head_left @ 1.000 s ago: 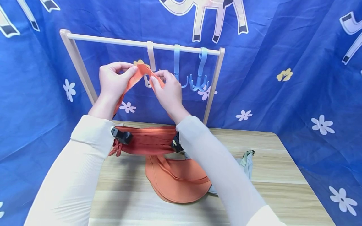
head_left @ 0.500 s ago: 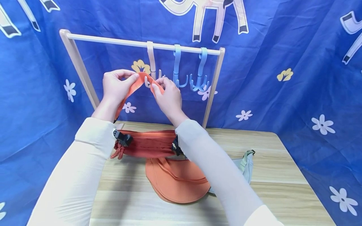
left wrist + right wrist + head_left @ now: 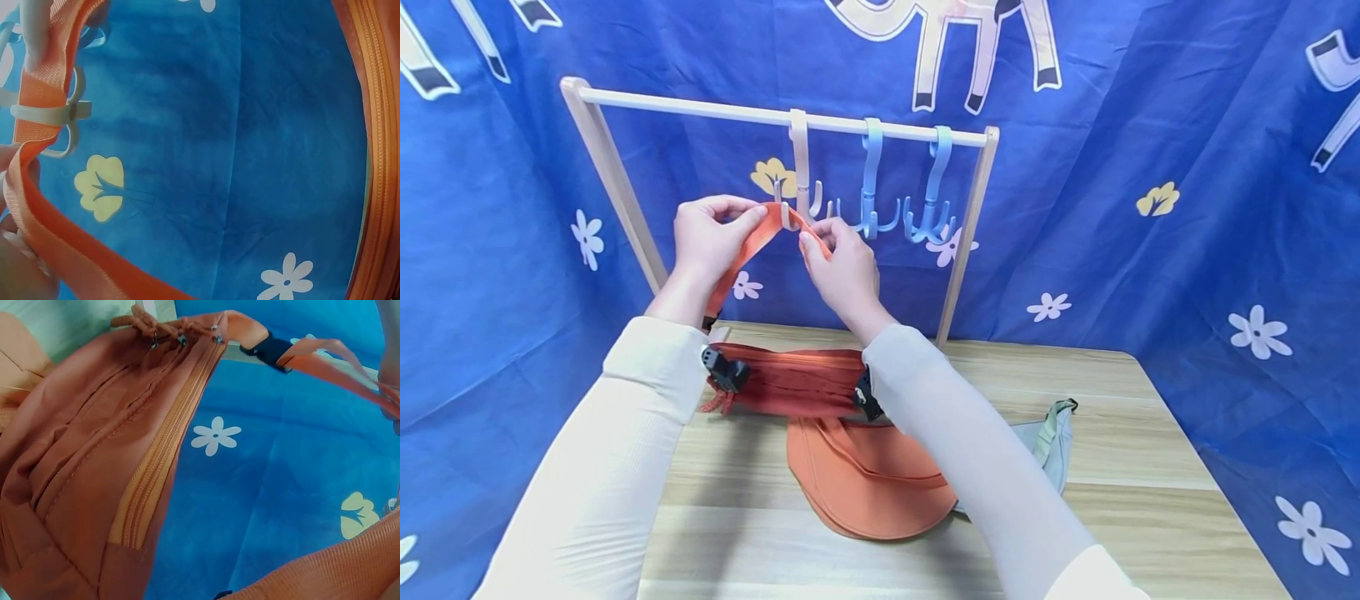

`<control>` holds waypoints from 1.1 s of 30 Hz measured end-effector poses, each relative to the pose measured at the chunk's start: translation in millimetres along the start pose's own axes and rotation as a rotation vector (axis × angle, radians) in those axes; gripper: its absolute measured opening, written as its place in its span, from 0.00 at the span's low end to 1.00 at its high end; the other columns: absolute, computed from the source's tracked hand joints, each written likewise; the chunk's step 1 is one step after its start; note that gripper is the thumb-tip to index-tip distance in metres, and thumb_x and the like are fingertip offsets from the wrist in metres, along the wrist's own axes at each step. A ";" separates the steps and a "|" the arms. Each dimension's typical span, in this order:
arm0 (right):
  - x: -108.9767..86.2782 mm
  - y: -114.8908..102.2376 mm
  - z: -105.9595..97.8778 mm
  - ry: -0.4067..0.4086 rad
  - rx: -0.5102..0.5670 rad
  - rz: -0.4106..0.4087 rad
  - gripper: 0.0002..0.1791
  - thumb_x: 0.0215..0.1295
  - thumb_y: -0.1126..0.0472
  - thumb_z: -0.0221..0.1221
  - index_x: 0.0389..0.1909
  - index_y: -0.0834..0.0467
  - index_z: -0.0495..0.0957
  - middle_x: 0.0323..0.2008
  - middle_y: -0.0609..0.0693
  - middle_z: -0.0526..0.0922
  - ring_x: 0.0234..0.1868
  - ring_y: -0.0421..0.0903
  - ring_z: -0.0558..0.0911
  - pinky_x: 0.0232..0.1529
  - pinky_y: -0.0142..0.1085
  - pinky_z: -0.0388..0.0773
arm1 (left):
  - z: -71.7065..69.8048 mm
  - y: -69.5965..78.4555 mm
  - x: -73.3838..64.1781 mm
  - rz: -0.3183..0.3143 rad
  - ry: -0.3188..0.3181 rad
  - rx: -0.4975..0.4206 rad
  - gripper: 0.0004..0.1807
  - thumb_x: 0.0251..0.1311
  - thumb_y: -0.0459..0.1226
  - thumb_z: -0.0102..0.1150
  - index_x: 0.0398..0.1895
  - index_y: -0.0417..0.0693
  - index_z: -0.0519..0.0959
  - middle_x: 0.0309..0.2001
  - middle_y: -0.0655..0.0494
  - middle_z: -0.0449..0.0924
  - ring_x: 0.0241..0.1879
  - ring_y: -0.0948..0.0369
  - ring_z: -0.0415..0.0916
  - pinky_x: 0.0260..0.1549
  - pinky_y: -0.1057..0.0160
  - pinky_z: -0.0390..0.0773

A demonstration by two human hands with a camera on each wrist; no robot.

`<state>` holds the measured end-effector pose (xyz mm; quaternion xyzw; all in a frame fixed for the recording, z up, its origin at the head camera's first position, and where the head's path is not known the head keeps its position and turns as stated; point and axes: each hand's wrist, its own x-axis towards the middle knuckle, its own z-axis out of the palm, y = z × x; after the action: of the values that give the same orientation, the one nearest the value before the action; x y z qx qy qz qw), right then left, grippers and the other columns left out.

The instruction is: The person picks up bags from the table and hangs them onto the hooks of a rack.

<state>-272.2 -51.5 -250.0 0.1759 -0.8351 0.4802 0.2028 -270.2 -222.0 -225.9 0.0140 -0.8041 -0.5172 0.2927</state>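
Observation:
My left hand (image 3: pixel 703 237) pinches the orange strap (image 3: pixel 756 239) of a red-orange zipped waist bag (image 3: pixel 797 383), just left of a pale pink hook hanger (image 3: pixel 802 158). On the other side my right hand (image 3: pixel 847 258) pinches the same strap between thumb and fingers. Between the hands the strap lies across the hanger, with one prong standing in front of it, as the left wrist view of the hook prong (image 3: pixel 40 114) also shows. Below, the bag hangs over the table, its zipper (image 3: pixel 169 450) and black buckle (image 3: pixel 270 351) plain in the right wrist view.
Two blue hook hangers (image 3: pixel 869 183) hang farther right on the white rail (image 3: pixel 700 107) of a wooden rack. On the table (image 3: pixel 1150 467) lie an orange bag (image 3: pixel 880 500) and a grey-green bag (image 3: pixel 1054 442), partly behind the right sleeve. A blue patterned curtain surrounds the table.
Both hands have moved down with the strap, from above the pink hanger's prongs to their level. The prong now stands in front of the strap. The bag hangs slightly lower.

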 end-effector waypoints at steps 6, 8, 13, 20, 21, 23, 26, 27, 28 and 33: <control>-4.0 1.7 2.2 -0.011 0.009 0.029 0.12 0.67 0.46 0.56 0.43 0.47 0.77 0.29 0.40 0.76 0.30 0.38 0.74 0.30 0.33 0.68 | -0.3 -5.1 -1.1 0.057 0.005 0.019 0.19 0.56 0.46 0.66 0.41 0.39 0.85 0.22 0.76 0.77 0.29 0.70 0.73 0.29 0.73 0.69; -5.4 2.6 2.7 -0.014 0.008 0.036 0.12 0.66 0.44 0.56 0.43 0.47 0.77 0.29 0.40 0.76 0.30 0.37 0.74 0.31 0.32 0.68 | -1.5 -7.5 -1.8 0.064 -0.001 0.034 0.19 0.56 0.46 0.66 0.41 0.39 0.85 0.22 0.77 0.77 0.29 0.71 0.73 0.30 0.73 0.69; -9.3 6.2 1.3 -0.014 0.017 0.034 0.14 0.65 0.43 0.57 0.43 0.47 0.77 0.30 0.39 0.77 0.31 0.34 0.76 0.34 0.32 0.71 | -5.3 -14.2 -4.9 0.076 -0.016 0.059 0.19 0.56 0.48 0.66 0.41 0.40 0.85 0.23 0.77 0.77 0.29 0.72 0.74 0.31 0.72 0.70; -17.1 24.3 -2.7 0.015 0.051 0.015 0.17 0.64 0.45 0.59 0.46 0.53 0.78 0.33 0.42 0.78 0.33 0.36 0.76 0.36 0.31 0.72 | -12.1 -23.2 -15.5 0.043 -0.062 0.073 0.22 0.55 0.51 0.66 0.42 0.42 0.84 0.24 0.78 0.78 0.29 0.73 0.74 0.27 0.74 0.71; -18.6 27.4 -3.8 0.019 0.052 0.010 0.17 0.64 0.46 0.59 0.46 0.53 0.77 0.32 0.42 0.78 0.33 0.36 0.76 0.36 0.31 0.72 | -12.9 -24.8 -17.3 0.041 -0.069 0.071 0.22 0.55 0.51 0.66 0.42 0.42 0.84 0.24 0.78 0.78 0.28 0.72 0.74 0.26 0.74 0.70; -21.8 33.2 -6.8 0.027 0.065 -0.008 0.16 0.64 0.47 0.60 0.45 0.53 0.77 0.32 0.42 0.78 0.33 0.37 0.76 0.36 0.31 0.72 | -13.8 -28.0 -21.0 0.042 -0.088 0.065 0.22 0.55 0.51 0.66 0.42 0.43 0.84 0.25 0.78 0.79 0.28 0.73 0.75 0.25 0.75 0.71; -27.4 41.4 -12.3 0.020 0.083 -0.031 0.15 0.64 0.49 0.61 0.45 0.54 0.77 0.32 0.43 0.78 0.32 0.37 0.76 0.36 0.31 0.72 | -14.1 -33.2 -27.0 0.056 -0.119 0.054 0.20 0.56 0.49 0.66 0.42 0.42 0.84 0.27 0.77 0.80 0.29 0.74 0.75 0.27 0.75 0.71; -29.6 43.6 -14.5 0.009 0.093 -0.034 0.16 0.64 0.49 0.60 0.45 0.55 0.77 0.32 0.44 0.78 0.33 0.38 0.76 0.36 0.32 0.73 | -14.0 -34.7 -29.2 0.058 -0.130 0.053 0.20 0.56 0.49 0.66 0.42 0.43 0.84 0.27 0.77 0.80 0.29 0.74 0.75 0.28 0.75 0.71; -31.7 45.8 -16.6 -0.002 0.100 -0.039 0.16 0.64 0.49 0.60 0.45 0.55 0.77 0.33 0.44 0.78 0.33 0.38 0.77 0.37 0.31 0.73 | -13.7 -36.2 -31.5 0.061 -0.138 0.048 0.19 0.56 0.48 0.66 0.42 0.42 0.84 0.28 0.77 0.80 0.30 0.75 0.76 0.30 0.75 0.71; -42.9 56.6 -25.3 -0.046 0.103 -0.049 0.15 0.66 0.49 0.59 0.46 0.56 0.76 0.34 0.45 0.78 0.33 0.39 0.76 0.36 0.32 0.73 | -12.3 -42.1 -46.0 0.067 -0.190 0.022 0.19 0.57 0.47 0.66 0.44 0.41 0.83 0.27 0.74 0.81 0.30 0.71 0.76 0.30 0.74 0.71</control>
<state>-258.9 1.8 -301.5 0.2178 -0.8090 0.5133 0.1859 -237.9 -236.8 -278.7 -0.0587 -0.8339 -0.4973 0.2321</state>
